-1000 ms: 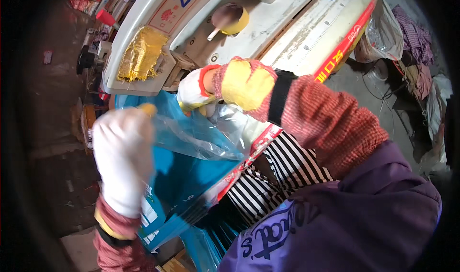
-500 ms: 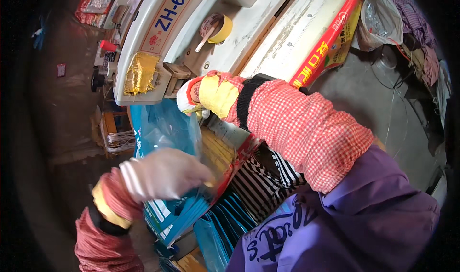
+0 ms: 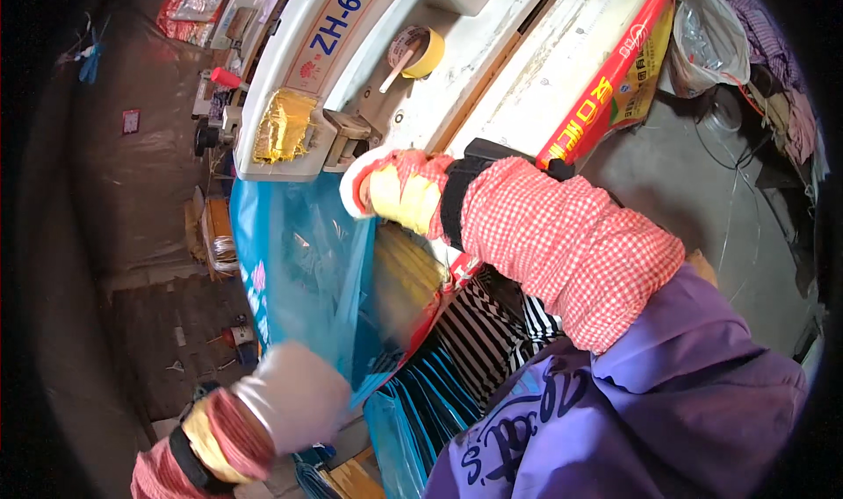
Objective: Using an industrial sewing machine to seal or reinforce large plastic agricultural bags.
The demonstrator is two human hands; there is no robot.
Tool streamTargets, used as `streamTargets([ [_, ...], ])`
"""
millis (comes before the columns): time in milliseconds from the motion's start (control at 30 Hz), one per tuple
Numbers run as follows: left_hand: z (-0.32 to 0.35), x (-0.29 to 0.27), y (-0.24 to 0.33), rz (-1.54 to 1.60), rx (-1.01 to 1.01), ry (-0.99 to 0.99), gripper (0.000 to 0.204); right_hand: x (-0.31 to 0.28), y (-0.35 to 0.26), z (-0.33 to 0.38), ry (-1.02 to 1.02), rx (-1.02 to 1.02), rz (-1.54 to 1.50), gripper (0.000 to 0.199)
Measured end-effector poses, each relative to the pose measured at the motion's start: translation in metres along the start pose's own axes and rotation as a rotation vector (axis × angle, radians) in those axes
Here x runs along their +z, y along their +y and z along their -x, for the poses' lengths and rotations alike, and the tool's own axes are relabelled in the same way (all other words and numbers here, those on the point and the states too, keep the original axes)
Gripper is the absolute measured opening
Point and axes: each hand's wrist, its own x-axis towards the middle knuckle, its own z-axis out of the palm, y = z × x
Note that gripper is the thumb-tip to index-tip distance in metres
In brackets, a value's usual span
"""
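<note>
"One blue sheet (image 3: 303,235) done?"
"Can't tell; it's lying at the machine's (image 3: 303,55) end. Stack (image 3: 430,385) by my lap is probably remaining. Left hand (image 3: 303,392) is blurring, right hand (image 3: 357,184) half hiding; grips unclear."

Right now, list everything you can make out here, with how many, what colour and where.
Machine: 1, off-white, top middle
Tape roll: 1, yellow, on the machine
Stick: 1, whitish, against the tape roll
Woven patch: 1, gold, machine's front end
Red knob: 1, red, left of the machine
Blue plastic bag: at least 1, blue, below the machine
Printed wrapper: 1, red and yellow, upper right
Plastic bag of clear stuff: 1, whitish, far upper right
Striped cloth: 1, black and white, lower middle
Garment: 1, purple, lower right
Sleeves: 2, reddish, on the forearms
Left hand: 1, white-gloved, blurred, lower left
Right hand: 1, white-gloved, fingers hidden, centre
</note>
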Motion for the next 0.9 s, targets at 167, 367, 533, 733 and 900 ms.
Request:
streamTargets([
  [167,-0.041,-0.027,0.044,-0.118,0.308,0.051,0.01,0.014,-0.028,0.099,0.017,-0.124,0.219,0.014],
  [367,-0.064,-0.043,0.041,-0.026,0.406,0.164,0.025,0.025,-0.041,0.159,-0.17,-0.705,0.049,0.017],
  [533,-0.055,-0.032,0.036,0.027,0.37,0.149,0.03,-0.021,0.021,0.125,0.696,-0.01,-0.852,0.03],
  [733,-0.062,-0.026,0.044,-0.095,0.456,0.18,0.012,0.014,-0.021,0.075,-0.011,-0.005,0.112,0.025],
  [900,-0.069,-0.031,0.047,-0.09,0.388,0.299,0.02,0.015,-0.028,0.087,0.21,0.085,-0.09,0.03],
])
